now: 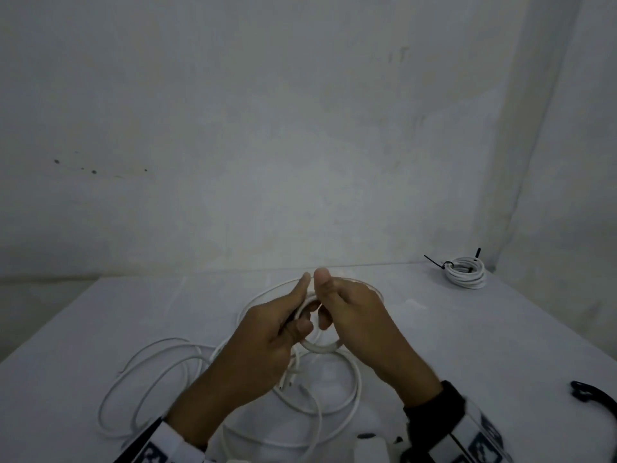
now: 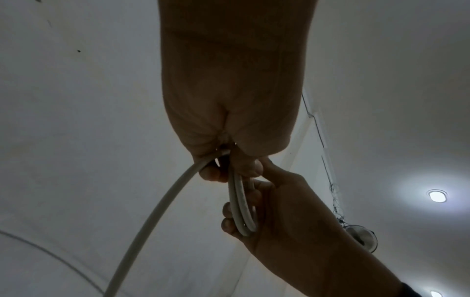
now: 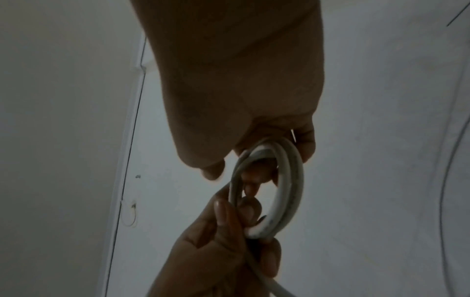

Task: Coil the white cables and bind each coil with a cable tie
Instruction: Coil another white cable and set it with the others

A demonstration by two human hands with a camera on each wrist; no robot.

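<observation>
Above the middle of the white table (image 1: 467, 329) both hands hold a small coil of white cable (image 1: 322, 348). My left hand (image 1: 283, 325) grips the coil's left side, fingers curled round the strands. My right hand (image 1: 340, 305) grips its right side, thumb up. In the left wrist view the coil (image 2: 241, 209) runs from my left hand (image 2: 229, 160) into my right hand (image 2: 274, 211), and a loose strand (image 2: 157, 211) trails down. The right wrist view shows the coil (image 3: 284, 193) as a ring between both hands. The rest of the cable (image 1: 160, 379) lies in loose loops on the table.
A bound white coil (image 1: 465, 272) with black cable ties sits at the table's far right corner. Black cable ties (image 1: 591, 396) lie at the right edge. Small white and dark items (image 1: 370, 442) lie near the front edge. A wall stands behind the table.
</observation>
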